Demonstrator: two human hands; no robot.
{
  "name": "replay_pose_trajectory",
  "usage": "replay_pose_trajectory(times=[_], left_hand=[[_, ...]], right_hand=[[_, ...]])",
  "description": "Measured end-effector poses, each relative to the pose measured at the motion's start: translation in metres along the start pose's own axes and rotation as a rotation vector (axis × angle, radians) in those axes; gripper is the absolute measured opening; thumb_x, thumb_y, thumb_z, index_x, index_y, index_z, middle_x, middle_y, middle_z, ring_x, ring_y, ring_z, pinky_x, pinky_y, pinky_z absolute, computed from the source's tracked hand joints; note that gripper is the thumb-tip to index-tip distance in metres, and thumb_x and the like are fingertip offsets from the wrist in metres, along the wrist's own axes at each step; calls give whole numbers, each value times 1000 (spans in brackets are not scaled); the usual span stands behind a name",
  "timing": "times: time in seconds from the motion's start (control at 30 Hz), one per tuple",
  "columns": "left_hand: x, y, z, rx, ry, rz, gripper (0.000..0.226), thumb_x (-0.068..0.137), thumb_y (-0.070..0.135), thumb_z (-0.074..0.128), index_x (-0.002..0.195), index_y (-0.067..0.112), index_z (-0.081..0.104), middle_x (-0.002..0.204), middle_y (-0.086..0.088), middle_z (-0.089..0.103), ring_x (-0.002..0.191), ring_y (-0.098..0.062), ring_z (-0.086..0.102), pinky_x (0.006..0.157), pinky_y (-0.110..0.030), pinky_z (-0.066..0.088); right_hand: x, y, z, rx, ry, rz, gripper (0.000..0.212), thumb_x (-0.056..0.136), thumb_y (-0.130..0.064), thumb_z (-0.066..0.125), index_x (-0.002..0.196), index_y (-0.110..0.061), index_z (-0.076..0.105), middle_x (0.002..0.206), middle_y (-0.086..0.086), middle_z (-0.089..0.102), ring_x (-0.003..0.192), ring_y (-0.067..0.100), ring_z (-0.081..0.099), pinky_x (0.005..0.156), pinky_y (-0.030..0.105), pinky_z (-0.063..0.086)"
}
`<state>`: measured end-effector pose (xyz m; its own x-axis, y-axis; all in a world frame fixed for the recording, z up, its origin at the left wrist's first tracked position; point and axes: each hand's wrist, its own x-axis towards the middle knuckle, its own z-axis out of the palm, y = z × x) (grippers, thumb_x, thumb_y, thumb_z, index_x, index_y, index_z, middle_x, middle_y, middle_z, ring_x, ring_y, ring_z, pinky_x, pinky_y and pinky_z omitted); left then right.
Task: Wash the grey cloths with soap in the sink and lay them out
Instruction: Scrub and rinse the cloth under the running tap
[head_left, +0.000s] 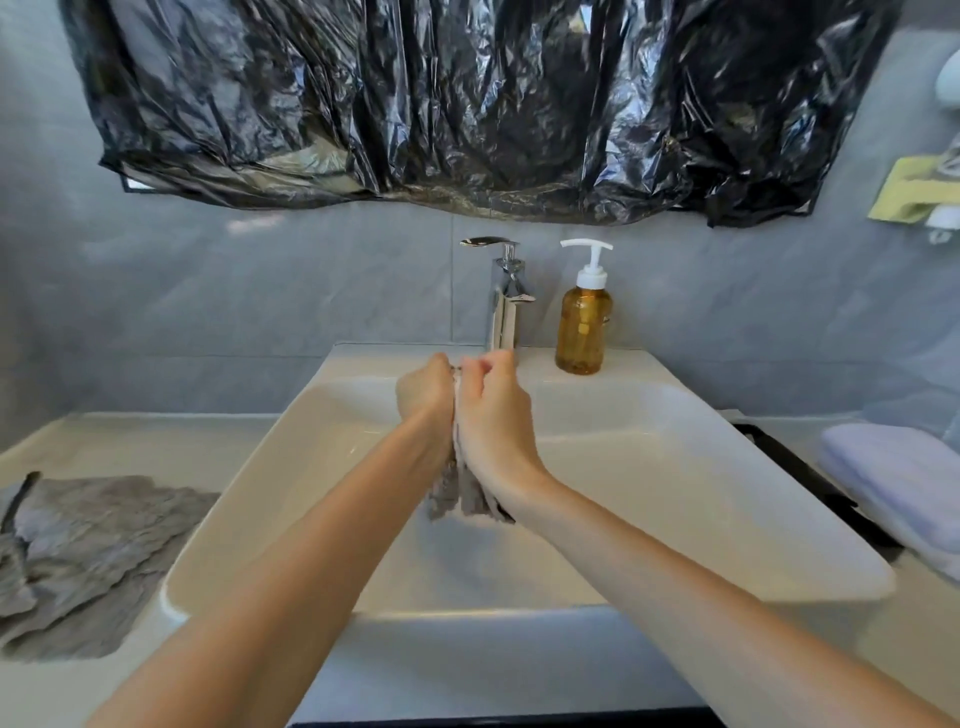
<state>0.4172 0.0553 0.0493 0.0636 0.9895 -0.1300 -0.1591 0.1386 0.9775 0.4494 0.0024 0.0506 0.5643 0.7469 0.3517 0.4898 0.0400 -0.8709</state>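
Over the white sink, both my hands are pressed together around a wet grey cloth. My left hand and my right hand each grip it with curled fingers, and its lower end hangs below my wrists into the basin. Most of the cloth is hidden between my palms. Another grey cloth lies spread and crumpled on the counter left of the sink. An amber soap pump bottle stands on the sink's back rim, right of the chrome tap.
A folded pale lilac towel lies on the counter to the right of the sink. Black plastic sheeting covers the wall above the tap. A yellow-green cloth hangs at the far right wall.
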Motion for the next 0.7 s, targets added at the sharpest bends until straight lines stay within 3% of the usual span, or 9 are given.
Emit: replay_pose_trajectory(times=[0.07, 0.17, 0.23, 0.3, 0.37, 0.43, 0.53, 0.63, 0.7], left_hand=[[-11, -3, 0, -11, -32, 17, 31, 92, 15, 49, 61, 10, 51, 59, -5, 52, 63, -25, 48, 52, -29, 38], [-27, -11, 14, 79, -77, 163, 41, 95, 27, 50, 56, 13, 56, 63, -6, 59, 65, -25, 53, 67, -37, 48], [-17, -2, 10, 124, -40, 170, 42, 97, 29, 49, 58, 14, 56, 74, -10, 62, 74, -26, 55, 79, -38, 49], [-3, 4, 2, 92, -40, 145, 41, 98, 31, 49, 62, 11, 54, 75, -11, 60, 75, -26, 54, 73, -34, 46], [3, 6, 1, 82, -139, 131, 43, 97, 41, 51, 67, 11, 56, 69, -7, 58, 69, -23, 56, 64, -30, 42], [6, 11, 4, 73, -257, 100, 42, 93, 49, 53, 82, 10, 65, 77, -7, 67, 75, -21, 64, 64, -27, 48], [18, 19, 5, 197, -395, 75, 33, 92, 42, 59, 96, 10, 67, 96, -11, 72, 90, -24, 67, 81, -36, 54], [24, 13, 13, 314, -418, 130, 29, 96, 37, 54, 99, 9, 62, 98, -12, 68, 89, -23, 64, 81, -37, 51], [26, 6, 22, 323, -346, 185, 31, 97, 38, 52, 94, 8, 60, 92, -14, 66, 86, -25, 63, 82, -37, 51]], right_hand=[[8, 3, -5, 12, 22, 5, 19, 104, -29, 33, 100, -12, 42, 94, 6, 57, 92, 27, 56, 73, 34, 40], [19, 5, -18, 123, 184, 111, 17, 104, -26, 34, 98, -11, 41, 96, 8, 59, 94, 30, 57, 70, 31, 36], [0, 9, -15, 108, 30, 25, 20, 104, -29, 34, 100, -11, 42, 87, 0, 56, 85, 22, 56, 68, 29, 36], [-5, 12, -22, 98, -119, -29, 18, 103, -30, 38, 100, -13, 46, 78, -6, 52, 79, 15, 52, 69, 28, 35], [20, 12, -46, 113, -118, -24, 27, 101, -34, 42, 83, -16, 48, 65, -4, 43, 63, 12, 46, 64, 30, 34], [44, 15, -73, 32, -165, -4, 45, 99, -45, 43, 64, -17, 40, 57, 1, 34, 55, 14, 35, 60, 31, 29], [56, 33, -89, -150, -349, 80, 51, 94, -50, 51, 74, -3, 58, 83, 12, 64, 76, 18, 50, 69, 31, 36], [62, 36, -91, 10, -276, 115, 36, 95, -47, 52, 97, -14, 67, 101, 9, 68, 94, 18, 60, 85, 32, 45], [62, 37, -81, 114, -198, 87, 32, 97, -44, 49, 98, -16, 65, 94, 3, 66, 92, 16, 60, 83, 31, 44]])
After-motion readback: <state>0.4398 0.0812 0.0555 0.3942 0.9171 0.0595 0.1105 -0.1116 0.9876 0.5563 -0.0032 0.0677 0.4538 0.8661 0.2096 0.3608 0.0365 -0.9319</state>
